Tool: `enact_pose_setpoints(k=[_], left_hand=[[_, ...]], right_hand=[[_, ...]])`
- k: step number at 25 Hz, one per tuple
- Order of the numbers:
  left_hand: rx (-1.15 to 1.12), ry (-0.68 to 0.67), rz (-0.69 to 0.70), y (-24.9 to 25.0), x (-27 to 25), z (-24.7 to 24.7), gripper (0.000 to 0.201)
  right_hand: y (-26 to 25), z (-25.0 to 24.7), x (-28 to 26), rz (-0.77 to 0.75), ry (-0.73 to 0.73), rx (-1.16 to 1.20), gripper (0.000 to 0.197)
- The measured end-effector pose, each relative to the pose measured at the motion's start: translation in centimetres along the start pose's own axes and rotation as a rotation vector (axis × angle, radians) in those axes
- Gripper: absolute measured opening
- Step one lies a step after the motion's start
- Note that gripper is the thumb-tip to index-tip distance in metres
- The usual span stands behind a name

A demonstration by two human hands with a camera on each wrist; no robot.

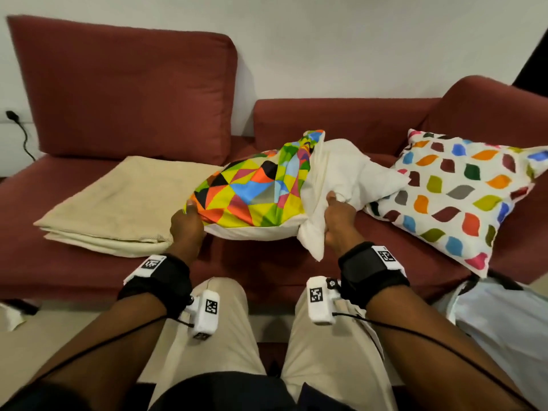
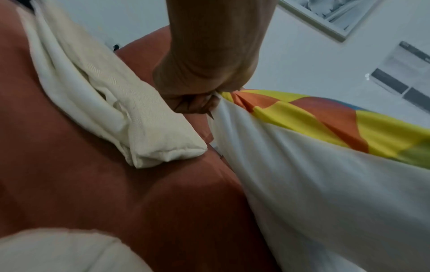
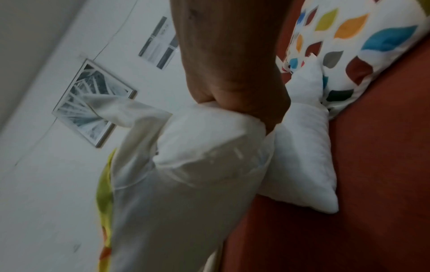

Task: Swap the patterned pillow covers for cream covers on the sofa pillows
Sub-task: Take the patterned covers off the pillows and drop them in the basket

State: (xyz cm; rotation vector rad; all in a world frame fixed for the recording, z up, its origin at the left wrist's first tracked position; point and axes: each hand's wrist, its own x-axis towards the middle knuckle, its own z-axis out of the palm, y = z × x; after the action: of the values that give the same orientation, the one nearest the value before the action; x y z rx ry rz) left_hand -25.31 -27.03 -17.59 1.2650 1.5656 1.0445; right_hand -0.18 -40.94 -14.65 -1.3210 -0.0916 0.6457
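The left hand [image 1: 185, 223] grips the triangle cover's [image 1: 252, 185] corner and the right hand [image 1: 338, 215] squeezes the white pillow [image 1: 350, 170] half out on the sofa [image 1: 267, 262], while the leaf pillow [image 1: 462, 197] and folded cream covers [image 1: 118, 206] wait.

Back cushion [image 1: 124, 87], dark red, upright against white wall [image 1: 326, 40] at 10 o'clock. Black plug and cable [image 1: 17, 126] at wall, 9 o'clock edge. Framed picture [image 3: 93, 103] on wall, right wrist view, 9 o'clock. Pale bag [image 1: 501, 330] on floor, 4 o'clock; contents not discernible.
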Motion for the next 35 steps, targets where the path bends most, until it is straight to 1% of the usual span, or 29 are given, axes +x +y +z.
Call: enact_pose_setpoints(k=[1, 4, 6, 8, 10, 12, 13, 15, 17, 18, 19, 20, 21, 23, 24, 25, 26, 27, 29, 31, 32, 33, 34, 35], left_hand=[[0.069, 0.038, 0.056, 0.3, 0.9, -0.6, 0.066], [0.157, 0.044, 0.188, 1.0, 3.3, -1.7, 0.069], [0.157, 0.083, 0.225, 1.7, 4.7, -2.1, 0.063], [0.13, 0.073, 0.176, 1.4, 7.0, -2.7, 0.052], [0.169, 0.117, 0.133, 0.2, 9.4, -3.4, 0.047], [0.238, 0.081, 0.134, -1.3, 9.9, -4.1, 0.036], [0.219, 0.069, 0.138, -2.4, 10.0, -4.0, 0.037], [0.323, 0.032, 0.195, -3.4, 8.1, -3.8, 0.048], [0.502, -0.018, 0.201, -2.9, 6.3, -3.4, 0.054], [0.528, -0.031, 0.244, -2.0, 6.1, -2.8, 0.059], [0.559, -0.046, 0.332, -0.9, 6.0, -2.0, 0.061], [0.567, -0.064, 0.438, 0.6, 6.0, -0.9, 0.059], [0.508, -0.104, 0.56, 2.3, 5.9, 0.3, 0.055], [0.332, -0.289, 0.836, 6.0, 5.1, 4.1, 0.048], [0.325, -0.37, 0.943, 7.5, 4.5, 6.4, 0.045], [0.359, -0.429, 1.023, 8.8, 4.0, 8.6, 0.043], [0.411, -0.469, 1.07, 9.8, 3.7, 10.7, 0.045], [0.448, -0.5, 1.067, 10.5, 3.3, 12.3, 0.048], [0.472, -0.526, 0.993, 10.9, 3.5, 14.8, 0.057], [0.475, -0.545, 0.843, 11.7, 3.8, 16.5, 0.069], [0.551, -0.59, 0.757, 12.0, 4.0, 17.4, 0.078], [0.668, -0.646, 0.692, 12.2, 3.8, 18.1, 0.089], [0.779, -0.699, 0.649, 12.2, 3.5, 18.6, 0.098], [0.872, -0.729, 0.623, 12.1, 3.2, 19.1, 0.101]], right_hand=[[0.3, -0.2, -0.1, -0.037, 0.0, -0.062, 0.012], [0.8, -0.9, -0.3, -0.126, -0.048, -0.272, 0.023], [0.8, -1.3, -0.3, -0.183, -0.08, -0.366, 0.021], [0.2, -2.4, -0.3, -0.244, -0.125, -0.429, 0.018], [-0.4, -4.3, 0.1, -0.31, -0.196, -0.521, 0.022], [-0.6, -5.9, -0.1, -0.384, -0.303, -0.607, 0.03], [-0.4, -6.4, -0.1, -0.412, -0.367, -0.658, 0.037], [0.2, -6.9, 0.4, -0.392, -0.459, -0.848, 0.044], [-0.1, -6.8, 1.7, -0.283, -0.556, -1.138, 0.037], [-0.7, -6.6, 2.4, -0.228, -0.577, -1.277, 0.035], [-1.6, -6.3, 3.1, -0.209, -0.56, -1.375, 0.041], [-2.6, -5.7, 3.7, -0.239, -0.502, -1.403, 0.048], [-3.5, -4.8, 4.3, -0.306, -0.432, -1.363, 0.054], [-4.9, -3.1, 5.3, -0.462, -0.317, -1.17, 0.07], [-5.2, -2.4, 6.0, -0.515, -0.283, -1.096, 0.08], [-5.5, -1.7, 6.6, -0.54, -0.281, -1.077, 0.09], [-5.6, -1.3, 7.4, -0.537, -0.312, -1.115, 0.1], [-5.6, -1.0, 7.9, -0.517, -0.364, -1.194, 0.108], [-5.8, -0.6, 8.5, -0.496, -0.466, -1.338, 0.119], [-5.9, 0.0, 8.6, -0.431, -0.542, -1.389, 0.125], [-5.6, 0.5, 8.7, -0.41, -0.546, -1.386, 0.121], [-5.0, 0.8, 8.7, -0.416, -0.536, -1.362, 0.112], [-4.5, 1.1, 8.7, -0.441, -0.532, -1.339, 0.101], [-4.0, 1.3, 8.5, -0.471, -0.546, -1.323, 0.091]])
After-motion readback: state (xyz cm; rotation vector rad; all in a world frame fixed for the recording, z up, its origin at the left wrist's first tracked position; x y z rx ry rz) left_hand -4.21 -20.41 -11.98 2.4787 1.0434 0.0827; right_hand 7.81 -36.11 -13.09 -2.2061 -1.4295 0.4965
